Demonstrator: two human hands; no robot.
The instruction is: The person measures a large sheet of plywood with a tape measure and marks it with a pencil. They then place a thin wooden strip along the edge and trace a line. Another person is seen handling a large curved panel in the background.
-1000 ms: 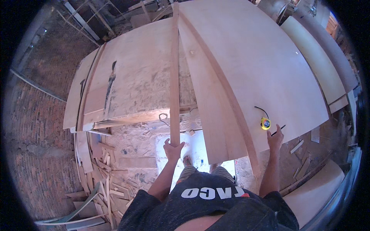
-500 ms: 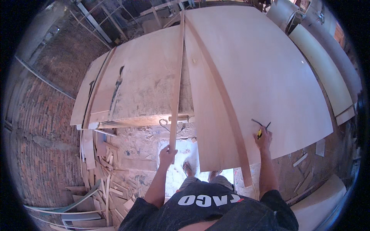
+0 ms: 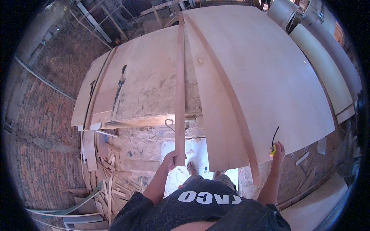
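My left hand [image 3: 172, 158] grips the near end of a long narrow wooden strip [image 3: 180, 84] that runs away from me over the workbench. My right hand [image 3: 278, 149] holds a yellow tape measure [image 3: 273, 150] at the near edge of a large plywood sheet [image 3: 266, 77]; a short length of dark tape sticks up from it. A second thin strip [image 3: 231, 96] lies along the sheet's left part, curving toward me. My feet in sandals [image 3: 191, 168] stand on the dusty floor below.
A worn chipboard bench top [image 3: 146, 84] lies left of the strip, with a metal hook [image 3: 169, 124] at its near edge. Offcuts and wood scraps [image 3: 104, 169] pile on the floor at left. A brick wall [image 3: 34, 127] is at far left. More boards [image 3: 327, 65] lean at right.
My head has moved so the view shifted. My right hand slid along the sheet's near edge with the tape measure. My left hand keeps its hold on the strip.
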